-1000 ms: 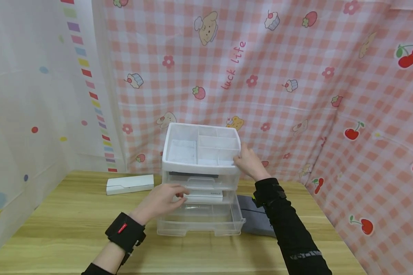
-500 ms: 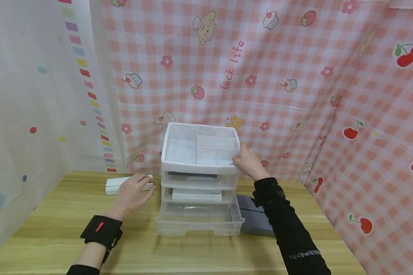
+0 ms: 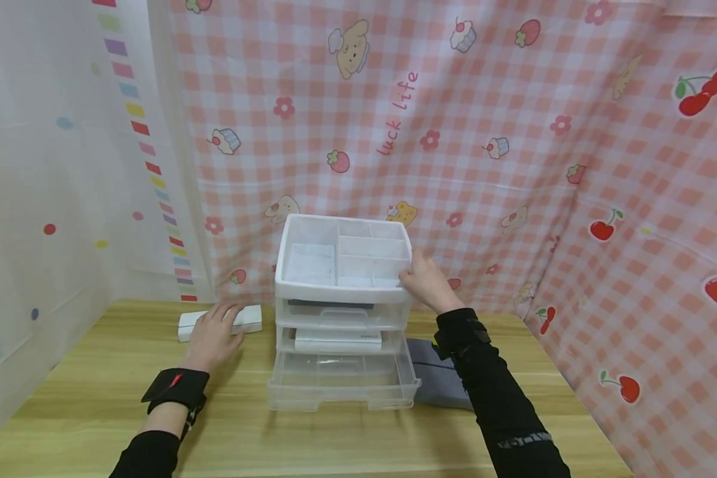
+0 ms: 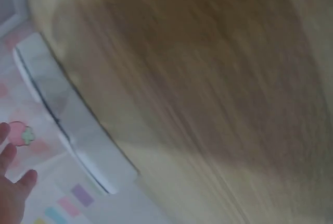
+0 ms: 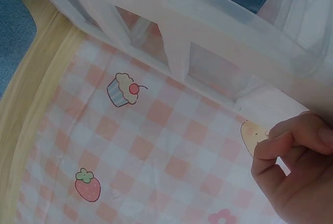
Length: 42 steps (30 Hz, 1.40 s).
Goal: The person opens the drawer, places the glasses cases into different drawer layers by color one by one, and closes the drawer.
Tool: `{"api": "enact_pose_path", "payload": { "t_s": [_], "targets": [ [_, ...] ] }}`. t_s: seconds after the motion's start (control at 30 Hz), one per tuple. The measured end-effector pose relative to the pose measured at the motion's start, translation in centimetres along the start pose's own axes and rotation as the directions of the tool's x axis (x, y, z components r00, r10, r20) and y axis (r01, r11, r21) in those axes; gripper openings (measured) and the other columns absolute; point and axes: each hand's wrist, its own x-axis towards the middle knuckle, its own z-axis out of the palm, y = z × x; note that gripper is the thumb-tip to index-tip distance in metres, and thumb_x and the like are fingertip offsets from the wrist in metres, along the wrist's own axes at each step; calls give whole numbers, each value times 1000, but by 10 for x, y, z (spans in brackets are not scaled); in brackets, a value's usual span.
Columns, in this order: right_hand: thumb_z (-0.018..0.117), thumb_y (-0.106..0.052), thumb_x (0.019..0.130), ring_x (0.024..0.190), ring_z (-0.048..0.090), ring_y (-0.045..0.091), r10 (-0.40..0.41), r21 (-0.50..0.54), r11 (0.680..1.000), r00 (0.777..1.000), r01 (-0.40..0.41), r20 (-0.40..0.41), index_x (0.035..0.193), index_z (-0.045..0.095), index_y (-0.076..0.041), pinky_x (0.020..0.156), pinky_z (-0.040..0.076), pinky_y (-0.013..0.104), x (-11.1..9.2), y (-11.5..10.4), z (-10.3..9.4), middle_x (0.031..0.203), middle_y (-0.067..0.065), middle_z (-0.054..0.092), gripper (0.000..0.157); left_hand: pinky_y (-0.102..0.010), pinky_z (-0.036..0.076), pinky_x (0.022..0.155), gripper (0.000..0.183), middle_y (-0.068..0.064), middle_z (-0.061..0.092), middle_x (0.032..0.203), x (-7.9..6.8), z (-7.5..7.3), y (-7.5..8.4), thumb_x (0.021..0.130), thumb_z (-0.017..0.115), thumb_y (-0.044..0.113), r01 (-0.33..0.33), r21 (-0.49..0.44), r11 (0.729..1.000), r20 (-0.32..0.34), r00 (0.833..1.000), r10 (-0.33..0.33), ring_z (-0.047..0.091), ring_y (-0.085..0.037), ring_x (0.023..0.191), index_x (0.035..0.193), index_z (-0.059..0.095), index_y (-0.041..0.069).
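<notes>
My left hand (image 3: 211, 338) reaches over a slim white case (image 3: 249, 320) at the left of the table, its fingers overlapping the case in the head view. In the left wrist view, the fingers are loosely spread and stand apart from the white case (image 4: 78, 120). A white and clear plastic drawer organizer (image 3: 340, 292) stands mid-table. Its divided tray is on top and its bottom drawer (image 3: 343, 395) is pulled out. At the tray's right rim, my right hand (image 3: 428, 284) grips the edge with curled fingers; the right wrist view shows that hand (image 5: 296, 166) beside the frame.
Inside the middle level lies a white box (image 3: 338, 340) with small lettering. A dark flat thing (image 3: 331, 304) shows in the top drawer. To the right of the organizer is a grey fabric pouch (image 3: 439, 375). A checkered curtain (image 3: 358, 133) hangs behind the table.
My left hand has left the organizer's front and moved left to the slim white case. My right hand has stayed at the tray's rim. The view has shifted slightly.
</notes>
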Motion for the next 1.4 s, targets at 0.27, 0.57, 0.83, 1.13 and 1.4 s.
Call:
{"api": "enact_pose_path", "payload": {
  "t_s": [0.27,0.57,0.83,1.13,1.4],
  "targets": [
    [42,-19,96,110,54,33,0,-19,1000,1000,-1,-11,146,22,0,90,49,46,1,1,0,138,26,45,57,-77,18,101,59,-29,38,144,-3,7,-16,84,69,20,155,0,988,257,955,-150,29,-47,136,134,46,-1],
    [43,-19,96,110,54,33,5,10,1000,1000,-5,-7,146,20,-1,92,49,47,0,0,1,139,25,43,57,-81,13,98,62,-30,31,148,-3,11,-28,86,67,22,167,43,985,347,922,-172,24,-50,137,139,42,1],
    [43,-18,96,112,54,33,14,-1,1000,1000,-14,-6,146,21,0,92,49,47,0,-1,1,139,26,44,57,-82,16,96,59,-30,35,144,-3,12,-29,87,66,22,162,78,984,361,915,-179,29,-50,135,138,44,3],
    [42,-18,97,112,54,33,0,-10,1000,1000,0,-6,146,20,0,92,49,47,-1,-2,1,140,26,43,57,-79,28,90,51,-32,50,120,-9,8,-30,81,73,17,88,52,995,262,960,-99,49,-51,112,126,53,4],
    [41,-18,97,113,53,33,4,-14,1000,1000,-4,-1,147,19,0,93,48,48,-1,-1,0,140,26,42,57,-68,43,76,48,-29,50,113,-18,1,-25,78,76,12,66,3,998,242,968,-64,51,-51,100,121,55,9]
  ]
}}
